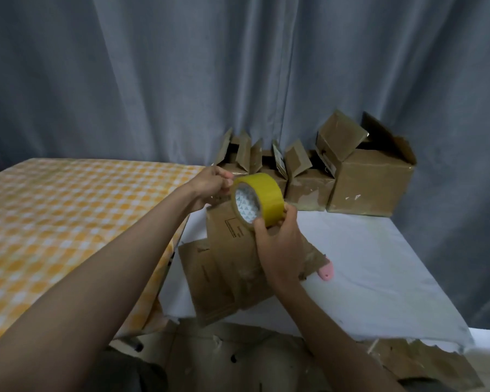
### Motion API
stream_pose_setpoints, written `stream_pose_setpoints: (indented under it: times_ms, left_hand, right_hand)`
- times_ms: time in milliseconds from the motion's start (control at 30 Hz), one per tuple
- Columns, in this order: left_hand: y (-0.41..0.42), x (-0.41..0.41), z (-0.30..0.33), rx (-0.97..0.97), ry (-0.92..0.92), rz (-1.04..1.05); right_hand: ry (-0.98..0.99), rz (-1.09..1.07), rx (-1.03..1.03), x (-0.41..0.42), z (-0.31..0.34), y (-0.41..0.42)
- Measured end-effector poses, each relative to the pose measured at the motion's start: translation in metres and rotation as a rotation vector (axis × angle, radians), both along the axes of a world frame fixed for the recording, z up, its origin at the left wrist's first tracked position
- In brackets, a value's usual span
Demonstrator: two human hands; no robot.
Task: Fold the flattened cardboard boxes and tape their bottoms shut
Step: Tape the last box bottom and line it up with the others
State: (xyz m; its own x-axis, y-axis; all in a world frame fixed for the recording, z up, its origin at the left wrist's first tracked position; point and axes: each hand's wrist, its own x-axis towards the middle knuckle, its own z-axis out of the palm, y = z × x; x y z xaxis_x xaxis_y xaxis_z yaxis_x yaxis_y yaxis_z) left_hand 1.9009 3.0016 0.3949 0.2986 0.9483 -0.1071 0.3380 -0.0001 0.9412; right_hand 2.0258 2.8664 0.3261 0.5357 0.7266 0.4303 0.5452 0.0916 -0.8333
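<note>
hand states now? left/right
Left hand: pinching at the edge of the yellow tape roll.
Right hand: gripping the yellow tape roll.

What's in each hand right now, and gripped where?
Right hand grips the yellow tape roll by its lower rim. Left hand pinches at the roll's top edge, probably the tape end.

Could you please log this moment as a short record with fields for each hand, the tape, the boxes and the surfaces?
right hand: right hand grips the yellow tape roll from below
left hand: left hand pinches at the roll's upper left edge; whether a tape end is lifted cannot be told
work piece: cardboard box lies on the white cloth, under the hands
finished boxes: folded boxes stand along the grey curtain
other items: pink object beside the cardboard
left surface: yellow checked cloth
</note>
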Motion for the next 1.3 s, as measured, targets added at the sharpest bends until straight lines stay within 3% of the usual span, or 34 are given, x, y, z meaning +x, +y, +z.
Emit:
stream_pose_setpoints:
  times_ms: [200, 367, 533, 800, 1067, 1300]
  left_hand:
    - [-0.022, -0.023, -0.017, -0.116, -0.11, 0.075]
    - [-0.039, -0.023, -0.03, -0.092, -0.21, 0.218]
    - [-0.038, -0.023, -0.035, -0.073, -0.209, 0.225]
    - [-0.027, -0.023, -0.04, -0.116, -0.155, 0.194]
    - [-0.017, -0.025, -0.038, -0.277, -0.114, 0.144]
    - [-0.017, -0.026, -0.053, -0.28, -0.065, 0.13]
  right_hand:
    - [0.011, 0.302, -0.082, 0.066, 0.009, 0.013]
    - [-0.157, 0.453, -0.199, 0.079, 0.021, 0.013]
    - [-0.054, 0.484, -0.107, 0.074, 0.015, 0.008]
    - [-0.051, 0.445, 0.051, 0.07, 0.018, -0.001]
    - [0.001, 0.501, 0.059, 0.074, 0.016, 0.001]
    - [0.002, 0.483, 0.035, 0.08, 0.013, 0.002]
